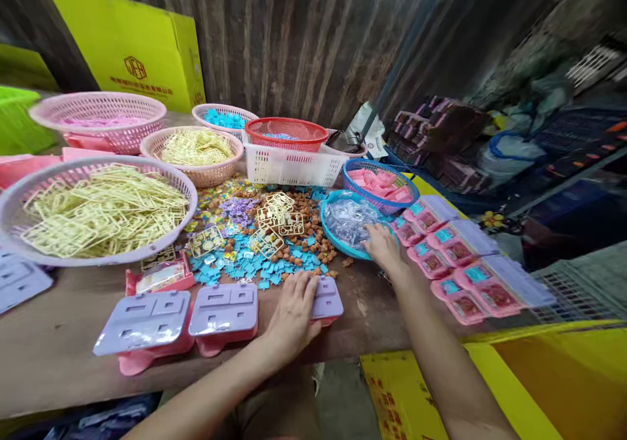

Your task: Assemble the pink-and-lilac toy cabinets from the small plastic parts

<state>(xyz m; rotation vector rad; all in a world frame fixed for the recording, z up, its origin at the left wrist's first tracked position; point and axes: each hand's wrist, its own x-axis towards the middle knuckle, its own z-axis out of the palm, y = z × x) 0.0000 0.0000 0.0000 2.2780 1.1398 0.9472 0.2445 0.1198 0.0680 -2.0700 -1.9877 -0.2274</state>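
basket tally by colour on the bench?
Pink baskets: 4
Red basket: 1
White crate basket: 1
Blue basket: 1
Teal basket: 1
Total: 8

Right hand reaches into the teal basket. Left hand rests on a lilac-topped pink case at the bench edge.
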